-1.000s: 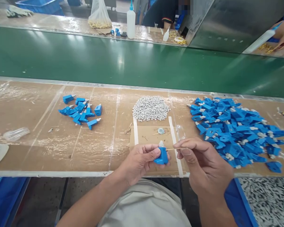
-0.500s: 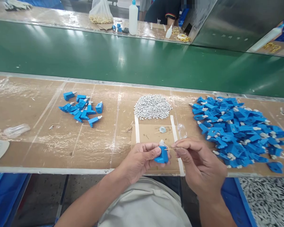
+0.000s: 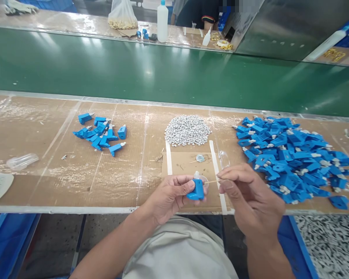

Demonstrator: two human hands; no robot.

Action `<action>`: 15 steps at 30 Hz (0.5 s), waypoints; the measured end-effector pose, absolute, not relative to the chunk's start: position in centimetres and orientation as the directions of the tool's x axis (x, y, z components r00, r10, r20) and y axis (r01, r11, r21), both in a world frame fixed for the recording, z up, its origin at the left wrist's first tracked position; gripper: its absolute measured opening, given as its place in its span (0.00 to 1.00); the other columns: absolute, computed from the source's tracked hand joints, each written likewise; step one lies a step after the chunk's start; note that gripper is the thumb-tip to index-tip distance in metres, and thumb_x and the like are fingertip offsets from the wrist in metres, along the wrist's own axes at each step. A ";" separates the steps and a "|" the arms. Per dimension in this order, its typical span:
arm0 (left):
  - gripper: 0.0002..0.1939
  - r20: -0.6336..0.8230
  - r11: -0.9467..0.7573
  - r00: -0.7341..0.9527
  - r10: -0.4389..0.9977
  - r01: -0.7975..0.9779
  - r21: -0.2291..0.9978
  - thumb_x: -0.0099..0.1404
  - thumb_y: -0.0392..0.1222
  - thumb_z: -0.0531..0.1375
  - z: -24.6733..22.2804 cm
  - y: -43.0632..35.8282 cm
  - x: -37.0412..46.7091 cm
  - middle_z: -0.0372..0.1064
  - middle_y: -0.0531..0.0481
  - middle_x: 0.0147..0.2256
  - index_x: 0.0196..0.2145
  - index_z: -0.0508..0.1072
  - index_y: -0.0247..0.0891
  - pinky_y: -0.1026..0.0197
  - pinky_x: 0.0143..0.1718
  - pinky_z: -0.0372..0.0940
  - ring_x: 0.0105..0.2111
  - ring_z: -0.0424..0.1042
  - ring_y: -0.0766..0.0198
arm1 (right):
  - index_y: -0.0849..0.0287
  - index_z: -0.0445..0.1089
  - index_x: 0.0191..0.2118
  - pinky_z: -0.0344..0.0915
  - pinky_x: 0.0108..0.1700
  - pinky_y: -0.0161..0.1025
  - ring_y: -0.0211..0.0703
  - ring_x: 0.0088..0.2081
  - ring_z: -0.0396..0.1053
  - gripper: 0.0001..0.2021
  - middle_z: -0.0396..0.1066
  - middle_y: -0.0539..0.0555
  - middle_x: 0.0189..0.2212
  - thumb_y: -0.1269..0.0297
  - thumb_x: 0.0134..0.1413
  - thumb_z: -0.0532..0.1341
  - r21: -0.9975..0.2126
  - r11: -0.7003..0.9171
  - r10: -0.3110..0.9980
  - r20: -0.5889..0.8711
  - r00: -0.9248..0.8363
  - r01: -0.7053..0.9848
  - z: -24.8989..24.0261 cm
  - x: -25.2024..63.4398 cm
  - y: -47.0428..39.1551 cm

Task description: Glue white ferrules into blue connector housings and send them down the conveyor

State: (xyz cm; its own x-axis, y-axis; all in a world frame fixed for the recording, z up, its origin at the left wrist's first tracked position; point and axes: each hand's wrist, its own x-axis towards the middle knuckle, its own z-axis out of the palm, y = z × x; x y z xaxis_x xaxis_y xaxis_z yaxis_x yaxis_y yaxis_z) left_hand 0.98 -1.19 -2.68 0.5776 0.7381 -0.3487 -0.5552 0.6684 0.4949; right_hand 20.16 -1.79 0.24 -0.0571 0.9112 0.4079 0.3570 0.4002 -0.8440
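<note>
My left hand [image 3: 174,195] is closed round a blue plastic part [image 3: 196,190] with a whitish tip pointing up. A small clear cup [image 3: 204,181] shows just behind that part, partly hidden by it. Between the thumb and fingers of my right hand [image 3: 244,193] is a thin wooden stick [image 3: 211,181], pointing left toward the blue part. Whether its end touches the part I cannot tell. Both hands are over a cardboard sheet [image 3: 174,164] edged by white tape strips. Beyond them lies a heap of small grey-white pieces [image 3: 187,131].
A big pile of blue parts [image 3: 291,155] covers the right side; a smaller group [image 3: 100,131] lies left. A green belt [image 3: 133,66] runs behind. A person's sleeve [image 3: 208,15] and a white bottle [image 3: 162,23] are across it. A blue bin [image 3: 304,248] stands lower right.
My right hand has moved slightly right with the stick, drawing it away from the blue part. My left hand has shifted a little left, and more of the clear cup shows.
</note>
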 end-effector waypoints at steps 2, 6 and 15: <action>0.15 -0.358 0.689 0.592 0.722 -0.570 0.447 0.61 0.43 0.70 -3.0 -1.2 0.5 0.77 0.40 0.37 0.40 0.81 0.28 0.69 0.32 0.69 0.34 0.77 0.63 | 0.54 0.73 0.40 0.62 0.34 0.40 0.43 0.35 0.67 0.05 0.68 0.51 0.34 0.71 0.64 0.61 -0.888 0.327 0.938 0.346 0.002 0.322 0.0 20.7 -1.6; 0.14 -0.341 0.695 0.606 0.719 -0.609 0.382 0.61 0.40 0.70 -3.9 -1.1 -0.3 0.77 0.40 0.36 0.42 0.80 0.27 0.71 0.32 0.70 0.33 0.79 0.63 | 0.54 0.75 0.40 0.60 0.34 0.39 0.41 0.34 0.65 0.03 0.68 0.50 0.34 0.66 0.65 0.63 -0.852 0.234 0.967 0.253 -0.022 0.468 -1.6 21.8 -1.3; 0.15 -0.369 0.669 0.559 0.743 -0.640 0.377 0.58 0.39 0.73 -4.4 -0.7 -2.4 0.77 0.43 0.33 0.41 0.80 0.29 0.72 0.29 0.71 0.32 0.78 0.64 | 0.54 0.77 0.44 0.62 0.31 0.38 0.39 0.29 0.66 0.07 0.72 0.51 0.35 0.62 0.67 0.61 -0.754 0.230 0.972 0.206 -0.112 0.615 -3.1 22.3 1.9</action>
